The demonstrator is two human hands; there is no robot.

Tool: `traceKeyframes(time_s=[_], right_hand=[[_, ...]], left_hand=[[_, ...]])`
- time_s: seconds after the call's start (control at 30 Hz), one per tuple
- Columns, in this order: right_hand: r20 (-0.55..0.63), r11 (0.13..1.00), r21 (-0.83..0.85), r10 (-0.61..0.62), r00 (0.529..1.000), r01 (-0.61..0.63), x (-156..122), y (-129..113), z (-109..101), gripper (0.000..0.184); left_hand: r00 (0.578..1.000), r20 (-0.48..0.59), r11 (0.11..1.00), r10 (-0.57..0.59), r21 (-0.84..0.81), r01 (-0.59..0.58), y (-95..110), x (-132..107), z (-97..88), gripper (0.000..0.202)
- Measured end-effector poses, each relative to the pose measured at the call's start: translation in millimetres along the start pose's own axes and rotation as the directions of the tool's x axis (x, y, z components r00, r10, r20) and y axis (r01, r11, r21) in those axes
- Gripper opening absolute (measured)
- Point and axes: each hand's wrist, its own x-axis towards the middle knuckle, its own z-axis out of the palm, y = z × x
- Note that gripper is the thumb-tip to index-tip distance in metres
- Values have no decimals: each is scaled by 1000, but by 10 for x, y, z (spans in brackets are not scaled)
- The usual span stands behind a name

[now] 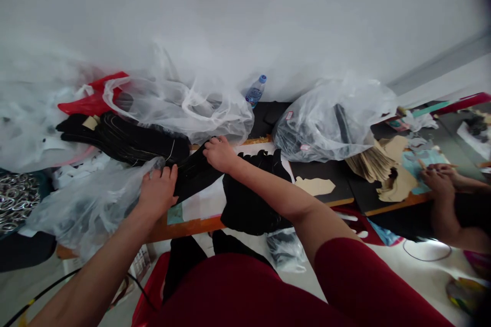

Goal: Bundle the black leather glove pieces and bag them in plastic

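Note:
My left hand [157, 194] grips the mouth of a clear plastic bag [88, 209] where it meets a long black stitched piece [195, 176], perhaps leather or fabric. My right hand [219, 154] lies curled over the far end of that black piece. A longer black item with pale stitching [126, 140] lies just beyond my left hand. A crumpled black pile [253, 199] sits under my right forearm on white paper.
Full plastic bags [330, 125] and a red bag [92, 96] crowd the wall side, near a water bottle [255, 91]. A co-worker's hands [437, 179] work among tan pattern pieces [372, 163] at right. Shiny metal pieces [15, 202] fill a container at left.

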Motion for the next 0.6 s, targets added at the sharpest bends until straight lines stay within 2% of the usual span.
traceKeyframes(time_s=[0.1,0.2,0.3,0.47,0.6], right_hand=[[97,1000,-15,-18,995,19,156,2,-130,31],[201,998,-53,-20,979,32,290,5,-258,34],[267,992,-62,-89,960,109,380,67,-357,36],[242,986,-28,-155,958,166,426,263,-363,33],[127,996,-81,-30,991,40,438,344,-277,37]], left_hand=[[1000,-9,1000,-25,-7,25,60,73,-18,91],[998,-32,999,-45,-31,44,82,135,38,91],[998,-44,998,-39,-49,37,72,162,119,91],[997,-66,997,-26,-75,21,58,143,197,102],[998,-67,998,-14,-59,10,74,116,200,100]])
